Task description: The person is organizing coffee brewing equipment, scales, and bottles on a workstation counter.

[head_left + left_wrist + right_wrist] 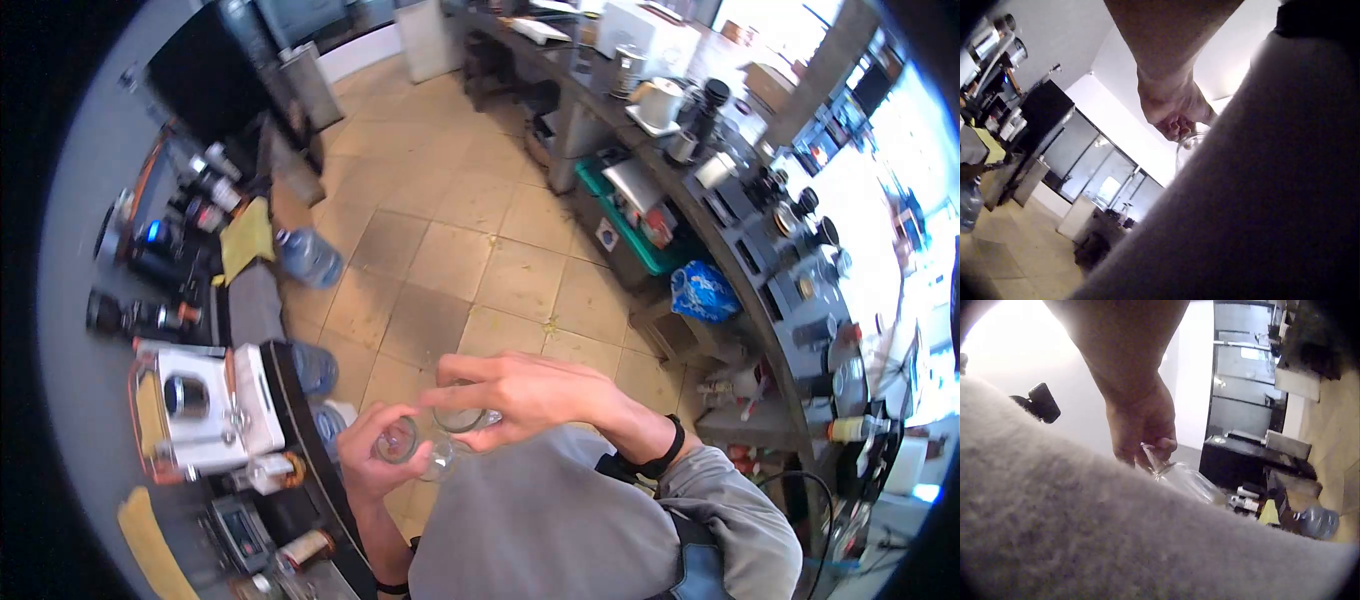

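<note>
Both hands are close together in front of the torso in the head view. My left hand (368,455) curls around a clear drinking glass (397,440) whose round rim faces the camera. My right hand (530,395) grips a second clear glass (460,412), its fingers crossing over the rim. Just below, between the hands, shows a rounded clear glass part (440,459); which glass it belongs to I cannot tell. In the right wrist view, clear glass (1191,481) extends beyond the right fingers. In the left wrist view, the sleeve hides most of the glass (1186,149) by the left hand.
At left, a dark counter carries a white coffee machine (210,410), a small scale (243,530) and bottles. Large water bottles (310,258) stand on the tiled floor beside it. Along the right runs a long counter with a kettle (658,103) and a green-rimmed bin (625,220) below.
</note>
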Motion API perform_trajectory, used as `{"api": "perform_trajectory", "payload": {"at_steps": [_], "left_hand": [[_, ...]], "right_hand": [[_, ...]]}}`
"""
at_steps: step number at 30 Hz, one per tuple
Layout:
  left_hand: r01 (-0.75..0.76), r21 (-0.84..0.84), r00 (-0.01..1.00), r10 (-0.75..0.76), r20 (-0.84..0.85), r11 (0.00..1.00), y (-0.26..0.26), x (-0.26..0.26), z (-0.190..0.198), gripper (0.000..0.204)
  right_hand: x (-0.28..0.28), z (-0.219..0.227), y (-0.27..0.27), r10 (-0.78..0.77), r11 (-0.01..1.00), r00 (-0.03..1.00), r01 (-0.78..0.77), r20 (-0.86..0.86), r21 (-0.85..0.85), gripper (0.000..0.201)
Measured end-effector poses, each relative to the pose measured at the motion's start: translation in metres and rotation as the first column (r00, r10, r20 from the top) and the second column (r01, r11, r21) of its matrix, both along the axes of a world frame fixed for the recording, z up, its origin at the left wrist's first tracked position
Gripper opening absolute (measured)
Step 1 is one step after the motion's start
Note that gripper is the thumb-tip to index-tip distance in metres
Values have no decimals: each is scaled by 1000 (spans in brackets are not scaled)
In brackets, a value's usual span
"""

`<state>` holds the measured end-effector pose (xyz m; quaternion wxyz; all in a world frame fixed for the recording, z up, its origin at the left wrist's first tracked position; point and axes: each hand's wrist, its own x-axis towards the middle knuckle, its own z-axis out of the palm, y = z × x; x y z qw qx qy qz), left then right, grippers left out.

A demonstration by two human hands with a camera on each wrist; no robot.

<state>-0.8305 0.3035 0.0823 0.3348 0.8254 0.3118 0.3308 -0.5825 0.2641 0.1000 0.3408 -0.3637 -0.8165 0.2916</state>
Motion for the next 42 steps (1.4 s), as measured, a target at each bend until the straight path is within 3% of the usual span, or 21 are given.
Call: {"api": "perform_trajectory", "payload": {"at_steps": [8,15,22,30,34,39,42], "left_hand": [[311,-33,950,-310,18,950,116,109,-22,41],[523,-23,852,-522,45,852,240,193,-31,41],[683,14,730,-683,22,730,334,281,-22,43],[812,-46,582,-813,-7,581,367,404,-29,41],[861,-36,506,-862,-33,507,368,482,-25,42],[885,50,464,-884,-60,462,362,581,-10,43],[905,58,424,-904,-54,421,360,626,-3,43]], "right_hand": [[76,-10,39,-322,940,944,327,72,-95,49],[127,4,124,-475,842,833,523,284,-128,51],[174,10,180,-666,698,697,708,265,-109,49],[260,-11,192,-809,533,545,838,221,-114,51],[324,-16,185,-813,534,550,835,191,-133,56],[407,-10,175,-881,464,461,886,110,6,54],[448,3,168,-888,425,429,903,167,-64,55]]}}
